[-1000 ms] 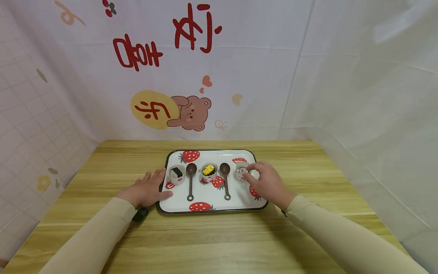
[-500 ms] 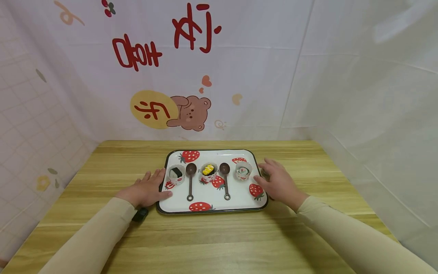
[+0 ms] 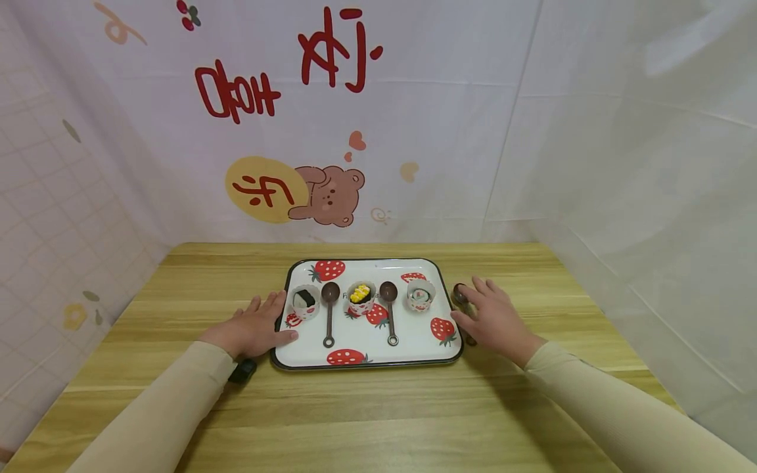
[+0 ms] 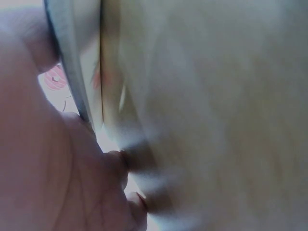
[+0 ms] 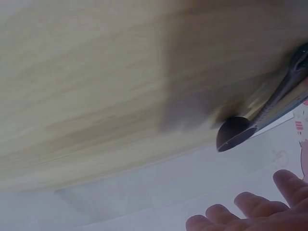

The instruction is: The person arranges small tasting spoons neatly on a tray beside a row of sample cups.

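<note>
A white strawberry-print tray [image 3: 357, 338] with a dark rim lies on the table. My left hand [image 3: 254, 328] rests at its left edge, thumb over the rim, other fingers outside. Just past the right edge, my right hand [image 3: 495, 322] is held with fingers spread above a brown measuring spoon [image 3: 460, 293]. In the right wrist view that spoon [image 5: 233, 134] is apart from the fingertips [image 5: 217, 213]. Three paper cups stand on the tray: the left cup [image 3: 306, 313] holds a rice-ball piece, the middle cup [image 3: 362, 308] a yellow-topped sushi piece, the right cup [image 3: 420, 305] a pale roll.
Two more brown spoons lie on the tray, a left spoon [image 3: 330, 315] and a right spoon [image 3: 390, 315], between the cups. A small black object [image 3: 242, 372] is under the left wrist. The wooden table [image 3: 367, 420] meets a printed white curtain [image 3: 437, 197] behind.
My right hand has left the right paper cup and moved right, off the tray, over the spoon beside it. That spoon has come into view. The left hand has stayed still.
</note>
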`<state>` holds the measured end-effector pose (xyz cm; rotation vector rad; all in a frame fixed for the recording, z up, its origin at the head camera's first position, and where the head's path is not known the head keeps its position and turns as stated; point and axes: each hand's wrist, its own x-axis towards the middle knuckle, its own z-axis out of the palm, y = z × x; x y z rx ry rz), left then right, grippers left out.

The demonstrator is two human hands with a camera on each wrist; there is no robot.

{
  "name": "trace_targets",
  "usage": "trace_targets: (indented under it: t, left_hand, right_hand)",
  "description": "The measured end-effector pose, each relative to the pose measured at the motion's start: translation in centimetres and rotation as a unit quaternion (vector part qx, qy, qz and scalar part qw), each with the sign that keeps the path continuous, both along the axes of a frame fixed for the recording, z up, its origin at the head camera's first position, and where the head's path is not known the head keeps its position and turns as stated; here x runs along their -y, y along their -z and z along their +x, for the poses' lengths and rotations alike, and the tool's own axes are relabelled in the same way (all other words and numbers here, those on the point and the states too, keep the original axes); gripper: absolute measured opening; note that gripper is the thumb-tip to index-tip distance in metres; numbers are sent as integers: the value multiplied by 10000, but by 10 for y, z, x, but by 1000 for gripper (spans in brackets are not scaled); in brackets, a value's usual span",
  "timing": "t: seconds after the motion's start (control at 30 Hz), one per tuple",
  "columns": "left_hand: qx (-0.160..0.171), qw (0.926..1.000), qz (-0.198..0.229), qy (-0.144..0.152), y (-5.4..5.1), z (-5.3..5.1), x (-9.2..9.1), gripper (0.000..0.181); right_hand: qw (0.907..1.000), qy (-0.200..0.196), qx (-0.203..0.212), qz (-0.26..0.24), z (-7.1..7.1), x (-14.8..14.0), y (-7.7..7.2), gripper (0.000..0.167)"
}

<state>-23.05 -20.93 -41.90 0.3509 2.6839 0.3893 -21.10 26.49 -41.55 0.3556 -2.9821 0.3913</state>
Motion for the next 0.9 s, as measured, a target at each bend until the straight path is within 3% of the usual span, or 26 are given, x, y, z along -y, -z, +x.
trace_targets:
  t: [0.9]
  left_hand:
    - [41, 10000, 46, -45, -1, 0, 0, 108]
  right_hand:
    - [9977, -57, 322, 591, 11, -25, 11, 63]
